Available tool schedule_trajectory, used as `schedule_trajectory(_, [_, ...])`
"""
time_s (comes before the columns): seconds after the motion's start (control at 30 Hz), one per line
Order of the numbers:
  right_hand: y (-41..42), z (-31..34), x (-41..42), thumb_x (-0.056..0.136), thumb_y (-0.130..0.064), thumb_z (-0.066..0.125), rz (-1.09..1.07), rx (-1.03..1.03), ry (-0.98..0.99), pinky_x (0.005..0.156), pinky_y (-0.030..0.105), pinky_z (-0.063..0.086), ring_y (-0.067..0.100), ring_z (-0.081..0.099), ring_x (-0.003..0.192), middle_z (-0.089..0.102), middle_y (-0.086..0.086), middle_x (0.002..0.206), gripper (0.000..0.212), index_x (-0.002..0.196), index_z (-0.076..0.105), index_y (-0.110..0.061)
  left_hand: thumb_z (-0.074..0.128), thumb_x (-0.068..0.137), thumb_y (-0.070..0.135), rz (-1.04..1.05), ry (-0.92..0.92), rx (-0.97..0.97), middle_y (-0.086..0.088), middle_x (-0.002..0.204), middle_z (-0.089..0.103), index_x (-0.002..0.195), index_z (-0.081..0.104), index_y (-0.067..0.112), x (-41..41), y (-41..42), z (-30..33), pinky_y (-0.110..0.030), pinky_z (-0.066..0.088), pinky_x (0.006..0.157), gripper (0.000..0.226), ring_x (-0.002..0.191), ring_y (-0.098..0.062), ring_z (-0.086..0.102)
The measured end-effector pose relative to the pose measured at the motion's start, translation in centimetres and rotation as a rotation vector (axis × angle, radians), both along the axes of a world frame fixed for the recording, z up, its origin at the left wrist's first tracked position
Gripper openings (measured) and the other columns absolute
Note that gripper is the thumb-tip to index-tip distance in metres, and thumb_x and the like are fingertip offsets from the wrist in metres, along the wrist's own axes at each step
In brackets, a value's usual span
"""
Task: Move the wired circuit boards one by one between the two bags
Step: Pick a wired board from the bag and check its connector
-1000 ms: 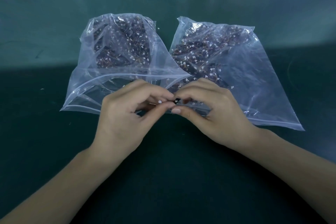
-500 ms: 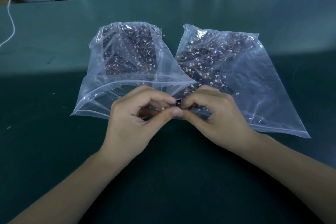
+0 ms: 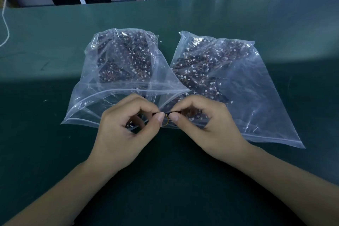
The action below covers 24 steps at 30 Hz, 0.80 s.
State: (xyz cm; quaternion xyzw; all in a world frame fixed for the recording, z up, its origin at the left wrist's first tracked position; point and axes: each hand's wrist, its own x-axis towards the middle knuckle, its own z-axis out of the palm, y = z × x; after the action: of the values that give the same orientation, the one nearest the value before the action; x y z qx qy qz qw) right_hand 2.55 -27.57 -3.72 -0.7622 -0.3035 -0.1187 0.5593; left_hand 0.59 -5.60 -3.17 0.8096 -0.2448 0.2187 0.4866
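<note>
1. Both hands pinch one small board [image 3: 169,112] between thumb and forefinger: the left hand [image 3: 126,132] at its left end, the right hand [image 3: 207,126] at its right, just above the bag mouths.
2. Advice: let one hand release, keep the dangling yellow wire [image 3: 166,122] clear of the zip edge, and carry a single board across.
3. The left bag [image 3: 117,71] and right bag [image 3: 229,79] lie open side by side on the green table [image 3: 55,42], each heaped with dark wired boards.

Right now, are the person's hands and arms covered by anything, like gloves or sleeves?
No. Both the left hand and the right hand are bare, with no gloves, rings or watch visible. The forearms are uncovered too; no sleeves reach into view. The fingernails look short and unpainted.
</note>
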Motion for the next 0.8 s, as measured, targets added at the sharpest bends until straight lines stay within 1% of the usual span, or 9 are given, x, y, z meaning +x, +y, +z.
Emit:
schedule_trajectory(0.2, [0.08, 0.09, -0.1, 0.099, -0.014, 0.074, 0.037, 0.055, 0.135, 0.08, 0.022, 0.049, 0.016, 0.069, 0.085, 0.073, -0.008, 0.088, 0.002, 0.096, 0.075, -0.013, 0.071, 0.098, 0.02, 0.0, 0.01, 0.005, 0.008, 0.089, 0.068, 0.09, 0.074, 0.015, 0.07, -0.21, 0.03, -0.022, 0.051, 0.066, 0.01, 0.082, -0.019, 0.069])
schedule_trajectory(0.37, [-0.06, 0.23, -0.15, 0.098, -0.013, 0.074, 0.034, 0.018, 0.12, 0.079, 0.023, 0.05, 0.017, 0.069, 0.084, 0.072, -0.007, 0.087, 0.004, 0.096, 0.075, -0.011, 0.071, 0.097, 0.019, -0.002, -0.007, 0.021, 0.008, 0.088, 0.066, 0.089, 0.074, 0.013, 0.06, -0.36, -0.04, -0.025, 0.051, 0.065, 0.011, 0.081, -0.02, 0.067])
schedule_trajectory(0.5, [-0.01, 0.43, -0.32, 0.098, -0.017, 0.073, 0.016, 0.026, 0.136, 0.078, 0.028, 0.052, 0.018, 0.068, 0.083, 0.072, -0.006, 0.086, 0.006, 0.095, 0.074, -0.012, 0.071, 0.098, 0.018, 0.003, -0.004, 0.02, 0.008, 0.088, 0.066, 0.089, 0.073, 0.012, 0.11, -0.58, 0.01, -0.023, 0.05, 0.065, 0.01, 0.081, -0.02, 0.066])
schedule_trajectory(0.63, [-0.12, 0.49, -0.35, 0.098, -0.015, 0.073, 0.019, 0.032, 0.146, 0.077, 0.026, 0.051, 0.017, 0.067, 0.081, 0.071, -0.006, 0.085, 0.006, 0.094, 0.074, -0.011, 0.069, 0.098, 0.018, -0.008, -0.002, 0.02, 0.01, 0.088, 0.065, 0.089, 0.071, 0.013, 0.16, -0.8, 0.03, -0.019, 0.047, 0.066, 0.011, 0.08, -0.018, 0.065])
schedule_trajectory(0.73, [-0.19, 0.48, -0.32, 0.099, -0.014, 0.073, 0.009, 0.015, 0.143, 0.077, 0.03, 0.053, 0.02, 0.068, 0.082, 0.072, -0.004, 0.086, 0.005, 0.094, 0.074, -0.012, 0.069, 0.099, 0.018, -0.012, -0.015, 0.029, 0.01, 0.088, 0.065, 0.088, 0.071, 0.014, 0.21, -0.86, 0.01, -0.019, 0.048, 0.066, 0.011, 0.08, -0.019, 0.066])
schedule_trajectory(0.8, [-0.23, 0.41, -0.24, 0.099, -0.015, 0.073, 0.002, 0.006, 0.141, 0.077, 0.028, 0.052, 0.02, 0.068, 0.082, 0.072, -0.004, 0.086, 0.005, 0.094, 0.074, -0.012, 0.069, 0.099, 0.019, -0.021, -0.015, 0.03, 0.01, 0.088, 0.065, 0.088, 0.07, 0.016, 0.27, -0.89, 0.06, -0.02, 0.049, 0.065, 0.011, 0.08, -0.019, 0.066])
